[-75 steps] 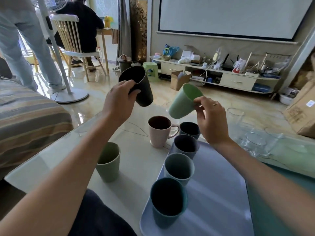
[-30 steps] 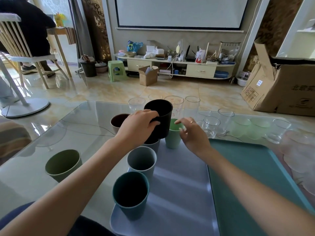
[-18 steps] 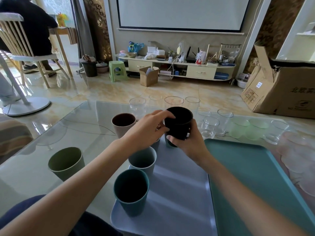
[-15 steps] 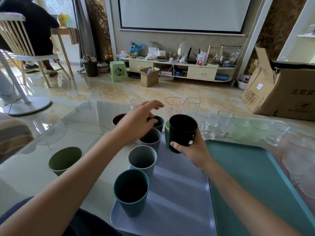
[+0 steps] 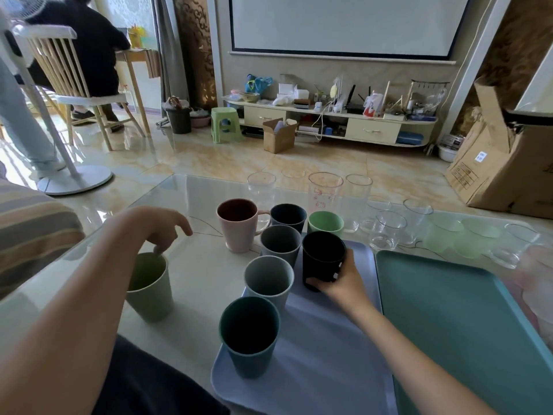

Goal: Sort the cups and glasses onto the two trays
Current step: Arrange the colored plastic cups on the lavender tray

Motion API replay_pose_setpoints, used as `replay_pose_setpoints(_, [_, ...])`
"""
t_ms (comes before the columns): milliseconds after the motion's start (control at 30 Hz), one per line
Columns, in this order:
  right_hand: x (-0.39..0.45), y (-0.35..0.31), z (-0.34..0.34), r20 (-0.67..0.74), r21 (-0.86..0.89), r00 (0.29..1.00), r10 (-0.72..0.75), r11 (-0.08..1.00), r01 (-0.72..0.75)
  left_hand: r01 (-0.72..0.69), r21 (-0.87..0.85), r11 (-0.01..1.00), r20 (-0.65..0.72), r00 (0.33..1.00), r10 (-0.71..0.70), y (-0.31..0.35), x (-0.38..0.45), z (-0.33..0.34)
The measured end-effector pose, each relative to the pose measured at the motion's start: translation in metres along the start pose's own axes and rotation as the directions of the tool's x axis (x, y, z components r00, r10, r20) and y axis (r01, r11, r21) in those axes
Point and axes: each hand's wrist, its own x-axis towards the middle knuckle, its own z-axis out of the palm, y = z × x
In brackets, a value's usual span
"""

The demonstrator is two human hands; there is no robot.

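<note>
Black cup (image 5: 323, 256) stands on my lavender tray (image 5: 323, 363), right hand (image 5: 341, 280) curled around its base. At nine o'clock, my left hand (image 5: 158, 229) hangs loose-fingered over the green cup (image 5: 149, 289) on the bench (image 5: 194, 277). Clear glasses (image 5: 386, 229) crowd one o'clock, beyond the teal tray (image 5: 463, 324).

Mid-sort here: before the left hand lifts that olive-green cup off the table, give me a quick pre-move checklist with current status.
1. Black cup set down on the lavender tray: cannot tell; right hand grips it low and hides its base.
2. Left hand on the olive-green cup: not ok; fingers hang over the rim, no grip yet.
3. Free space on the lavender tray: ok; the near right part is bare.
4. Cups left off the trays: not ok; the olive-green cup and pink mug stand on the glass table.
5. Teal tray ready for glasses: ok; it holds nothing.
</note>
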Motion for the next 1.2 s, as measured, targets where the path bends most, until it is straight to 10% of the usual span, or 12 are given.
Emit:
replay_pose_setpoints(233, [-0.015, 0.007, -0.015, 0.071, -0.016, 0.997, 0.022, 1.000, -0.021, 0.119, 0.089, 0.989, 0.208, 0.969, -0.135, -0.038, 0.014, 0.017])
replay_pose_setpoints(533, [-0.037, -0.021, -0.030, 0.066, -0.029, 0.997, -0.035, 0.999, 0.037, 0.123, -0.231, 0.965, -0.022, 0.991, -0.132, -0.031, 0.008, 0.026])
replay_pose_setpoints(800, [-0.060, -0.037, -0.027, -0.008, -0.070, 0.971, -0.238, 0.969, 0.237, -0.392, -0.392, 0.832, -0.502, 0.849, 0.163, 0.066, -0.058, -0.008])
replay_pose_setpoints(1200, [-0.085, -0.058, -0.027, -0.109, 0.213, 0.940, -0.324, 0.916, 0.340, -0.670, -0.337, 0.662, -0.432, 0.734, 0.523, 0.156, -0.087, 0.034])
